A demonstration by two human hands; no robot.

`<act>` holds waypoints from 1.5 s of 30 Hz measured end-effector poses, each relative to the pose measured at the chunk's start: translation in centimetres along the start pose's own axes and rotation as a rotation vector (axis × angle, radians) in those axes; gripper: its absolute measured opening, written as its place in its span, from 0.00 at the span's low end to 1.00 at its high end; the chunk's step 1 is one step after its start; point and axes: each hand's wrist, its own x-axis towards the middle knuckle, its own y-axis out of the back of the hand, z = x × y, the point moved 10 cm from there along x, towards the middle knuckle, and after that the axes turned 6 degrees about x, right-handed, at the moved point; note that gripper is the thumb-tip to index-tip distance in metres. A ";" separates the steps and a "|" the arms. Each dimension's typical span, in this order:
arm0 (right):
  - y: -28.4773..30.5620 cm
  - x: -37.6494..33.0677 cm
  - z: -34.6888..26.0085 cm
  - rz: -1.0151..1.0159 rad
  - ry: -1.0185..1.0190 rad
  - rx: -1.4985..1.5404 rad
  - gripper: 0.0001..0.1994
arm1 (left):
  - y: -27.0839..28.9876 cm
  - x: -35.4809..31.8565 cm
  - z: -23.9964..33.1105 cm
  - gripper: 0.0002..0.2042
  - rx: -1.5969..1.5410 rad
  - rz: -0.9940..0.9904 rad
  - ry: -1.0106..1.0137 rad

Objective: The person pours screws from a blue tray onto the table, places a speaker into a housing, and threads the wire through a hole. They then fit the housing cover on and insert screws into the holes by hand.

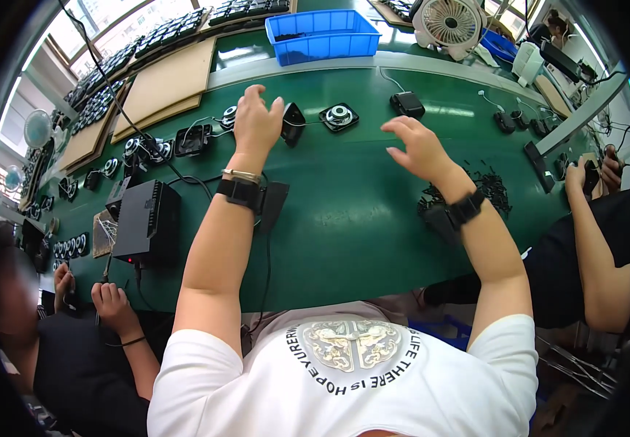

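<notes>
My left hand (pixel 256 125) is raised over the far half of the green table, its fingers apart, and I see nothing gripped in it. Just right of it stands a black plastic housing (pixel 293 124), wired to a square speaker part (pixel 339 115) with a silver round centre. Another round speaker (pixel 229 116) is partly covered by the left hand, and an open black housing (pixel 193 140) is wired close by. My right hand (pixel 420 149) hovers with thumb and fingers apart, holding nothing. Beyond it sits a closed black box (pixel 406 104) with a cable.
Small black pieces (pixel 486 191) lie heaped beside my right wrist. A blue bin (pixel 322 36) and a fan (pixel 449 25) stand at the back. A black power unit (pixel 147 218) occupies the left, with a cable hanging across. Co-workers' hands (pixel 115 306) are busy at both sides.
</notes>
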 end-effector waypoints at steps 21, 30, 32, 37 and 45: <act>-8.4 5.5 1.6 -0.479 -0.392 -0.129 0.34 | -4.4 -4.1 0.1 0.14 -0.568 -0.396 0.123; -6.7 -5.7 -11.3 -0.245 -0.432 -0.223 0.36 | -2.0 -13.4 1.7 0.13 -0.824 -0.492 0.198; -7.2 -6.5 -12.3 -0.271 -0.504 -0.174 0.37 | -0.2 -13.7 2.4 0.14 -0.781 -0.415 0.057; -5.7 -8.7 -13.1 -0.232 -0.563 0.046 0.40 | 5.0 -15.7 7.8 0.19 -0.438 -0.182 -0.544; -2.0 -3.9 -12.6 -0.209 -0.044 0.865 0.44 | 7.9 -18.3 13.6 0.24 -0.520 -0.164 -0.843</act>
